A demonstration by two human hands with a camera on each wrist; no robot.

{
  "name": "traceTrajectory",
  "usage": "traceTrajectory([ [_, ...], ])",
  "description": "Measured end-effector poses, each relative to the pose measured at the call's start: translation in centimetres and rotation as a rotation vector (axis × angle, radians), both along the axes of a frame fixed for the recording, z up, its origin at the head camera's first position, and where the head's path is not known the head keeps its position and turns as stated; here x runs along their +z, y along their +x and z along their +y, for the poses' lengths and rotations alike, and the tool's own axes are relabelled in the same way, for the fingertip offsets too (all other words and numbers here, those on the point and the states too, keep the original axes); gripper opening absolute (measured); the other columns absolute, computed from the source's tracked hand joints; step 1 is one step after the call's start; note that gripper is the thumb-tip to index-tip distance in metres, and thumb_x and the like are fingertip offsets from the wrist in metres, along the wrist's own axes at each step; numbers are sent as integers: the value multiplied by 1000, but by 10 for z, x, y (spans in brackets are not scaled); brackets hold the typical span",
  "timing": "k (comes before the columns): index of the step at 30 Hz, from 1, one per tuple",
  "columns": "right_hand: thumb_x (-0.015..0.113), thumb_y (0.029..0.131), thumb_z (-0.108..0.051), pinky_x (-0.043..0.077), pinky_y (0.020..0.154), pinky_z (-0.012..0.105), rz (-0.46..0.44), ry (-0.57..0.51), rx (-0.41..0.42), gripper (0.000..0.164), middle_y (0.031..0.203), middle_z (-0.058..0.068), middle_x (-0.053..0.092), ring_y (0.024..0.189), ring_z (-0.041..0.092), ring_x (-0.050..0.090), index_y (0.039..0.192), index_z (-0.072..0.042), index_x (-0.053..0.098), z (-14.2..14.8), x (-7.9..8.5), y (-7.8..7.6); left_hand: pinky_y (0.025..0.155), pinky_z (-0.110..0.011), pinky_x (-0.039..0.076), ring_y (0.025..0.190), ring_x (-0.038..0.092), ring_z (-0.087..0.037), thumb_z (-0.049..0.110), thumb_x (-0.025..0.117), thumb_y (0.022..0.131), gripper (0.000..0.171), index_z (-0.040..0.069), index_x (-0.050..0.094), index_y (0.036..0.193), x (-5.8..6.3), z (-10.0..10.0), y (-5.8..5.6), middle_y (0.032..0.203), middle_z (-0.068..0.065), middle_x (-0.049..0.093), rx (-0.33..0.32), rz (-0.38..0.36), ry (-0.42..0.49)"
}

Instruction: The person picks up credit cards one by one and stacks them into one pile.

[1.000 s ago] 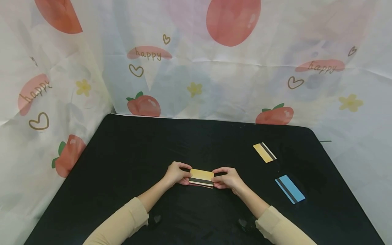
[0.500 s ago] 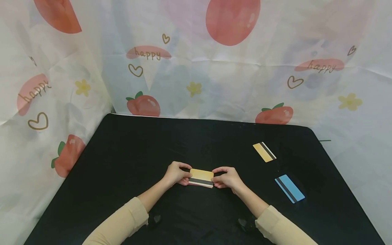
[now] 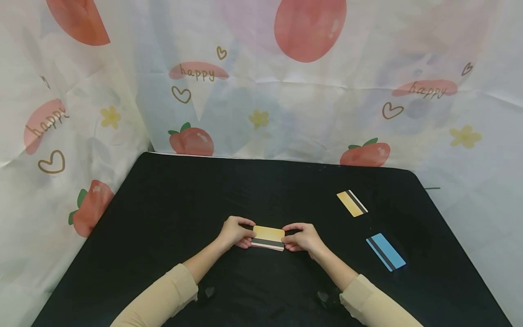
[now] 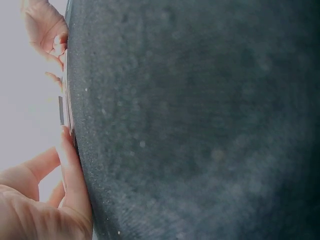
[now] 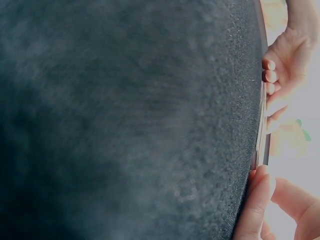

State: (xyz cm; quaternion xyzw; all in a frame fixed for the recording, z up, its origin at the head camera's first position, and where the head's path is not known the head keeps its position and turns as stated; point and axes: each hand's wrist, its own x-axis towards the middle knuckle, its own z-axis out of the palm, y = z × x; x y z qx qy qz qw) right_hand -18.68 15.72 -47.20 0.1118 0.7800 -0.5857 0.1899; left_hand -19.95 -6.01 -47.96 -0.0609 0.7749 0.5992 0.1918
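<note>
In the head view a stack of cards (image 3: 268, 236) lies near the middle of the black table, a yellow card with a dark stripe and a pale strip on top. My left hand (image 3: 235, 232) grips its left short end between thumb and fingers. At the opposite end my right hand (image 3: 304, 238) holds it the same way. A thin reddish edge peeks out below the top card. Both wrist views show the stack edge-on (image 5: 261, 135), several layers thick and low against the dark cloth. How many cards it has cannot be told.
To the right on the table (image 3: 184, 190) lie two loose cards, apart from each other. The farther is a yellow striped card (image 3: 351, 203), the nearer a blue card (image 3: 386, 252) with a dark stripe. A printed curtain (image 3: 302, 109) hangs along the back and sides.
Both hands stay at the stack's ends almost unmoved. The lower cards stick out slightly less from under the yellow top card. The loose cards lie as before.
</note>
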Motion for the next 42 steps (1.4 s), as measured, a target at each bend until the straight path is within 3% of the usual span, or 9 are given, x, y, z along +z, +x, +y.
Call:
traceTrajectory([
  [14,68,78,0,55,53,25,-30,-47,-2,36,70,10,66,54,15,63,113,3,60,10,5,-1,43,-26,53,42,58,-11,4,73,75,31,2,66,105,3,-1,-2,58,-7,61,-16,-39,-32],
  [24,58,90,-20,56,71,28,-137,-288,178,51,90,5,68,81,16,67,133,4,41,57,18,-1,44,-26,53,43,58,-12,10,69,80,31,3,65,109,16,-1,-4,62,-8,59,-81,-48,-13],
  [33,53,94,-21,55,77,28,-95,-371,152,46,93,1,67,86,15,66,133,0,43,101,28,6,44,-24,52,45,60,-13,12,70,80,33,3,64,111,25,21,-5,68,-11,63,-152,-68,62],
  [42,51,95,-20,54,78,29,-69,-370,99,27,96,0,67,89,15,66,121,-16,57,139,36,19,45,-24,53,48,61,-14,12,69,80,33,3,64,111,29,55,-7,72,-12,63,-192,-73,156],
])
